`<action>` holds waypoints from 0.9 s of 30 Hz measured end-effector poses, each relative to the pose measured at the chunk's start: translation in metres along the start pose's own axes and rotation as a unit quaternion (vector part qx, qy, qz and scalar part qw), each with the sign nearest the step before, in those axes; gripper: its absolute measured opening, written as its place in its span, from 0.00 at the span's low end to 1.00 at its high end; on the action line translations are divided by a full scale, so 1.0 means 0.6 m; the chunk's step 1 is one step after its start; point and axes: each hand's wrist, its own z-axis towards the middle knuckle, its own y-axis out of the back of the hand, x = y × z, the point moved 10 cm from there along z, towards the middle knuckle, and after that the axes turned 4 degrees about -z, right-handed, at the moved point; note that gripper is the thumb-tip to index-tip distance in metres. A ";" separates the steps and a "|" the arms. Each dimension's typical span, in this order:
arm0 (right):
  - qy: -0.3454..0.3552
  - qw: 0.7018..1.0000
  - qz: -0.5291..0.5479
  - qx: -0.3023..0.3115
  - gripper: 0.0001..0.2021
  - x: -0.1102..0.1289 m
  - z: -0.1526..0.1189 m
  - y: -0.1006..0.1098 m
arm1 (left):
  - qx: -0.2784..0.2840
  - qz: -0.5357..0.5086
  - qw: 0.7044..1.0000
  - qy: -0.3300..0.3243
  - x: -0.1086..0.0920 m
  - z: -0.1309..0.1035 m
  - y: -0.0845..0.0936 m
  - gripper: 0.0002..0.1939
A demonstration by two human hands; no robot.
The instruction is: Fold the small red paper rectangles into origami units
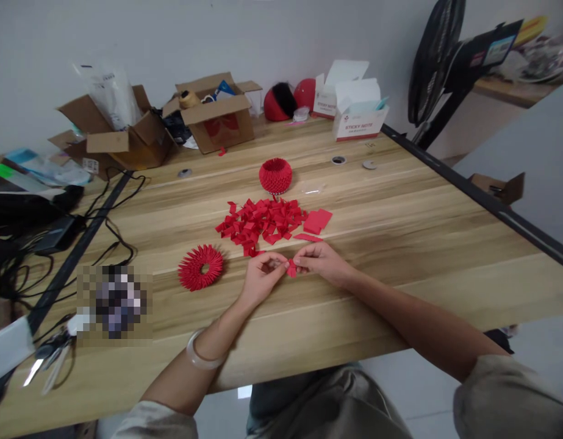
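Between my two hands is a small folded piece of red paper (291, 268), pinched from both sides over the near part of the table. My left hand (264, 275) has its thumb and fingertips closed on the left side of the paper. From the right, my right hand (321, 261) grips it the same way. Just beyond lies a loose pile of folded red paper pieces (263, 219). Flat red paper sheets (316, 221) rest at the pile's right end. Left of my hands sits a spiky red paper ring (190, 268). A round red paper bowl (276, 176) stands behind the pile.
Along the wall are open cardboard boxes (226, 127) and white sticky note boxes (360, 124). Black cables (16, 268) and scissors (57, 353) lie at the left. A black fan (437, 61) stands at the right beyond the dark table edge (482, 201).
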 end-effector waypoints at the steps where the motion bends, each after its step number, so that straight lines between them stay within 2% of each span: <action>1: 0.003 1.000 -0.008 -0.004 0.10 0.001 0.000 0.001 | 0.003 0.002 1.000 -0.003 0.000 0.000 -0.001 0.06; 9: 0.035 0.998 -0.047 -0.034 0.07 0.006 0.004 0.012 | 0.050 0.103 0.991 -0.068 -0.027 -0.004 -0.016 0.05; 13: 0.046 0.998 -0.043 -0.025 0.11 0.014 0.002 0.009 | -0.008 0.104 0.991 -0.080 -0.032 0.000 0.006 0.06; 16: 0.031 0.999 -0.029 -0.009 0.10 0.009 0.002 0.003 | -0.044 0.071 0.992 -0.091 -0.030 0.001 0.019 0.09; 22: 0.030 0.999 -0.031 -0.012 0.10 0.001 0.002 0.003 | -0.059 0.037 0.994 -0.082 -0.021 0.003 0.024 0.11; 27: 0.020 0.999 -0.033 -0.023 0.09 0.000 0.002 0.005 | -0.042 0.036 0.995 -0.078 -0.022 0.002 0.018 0.10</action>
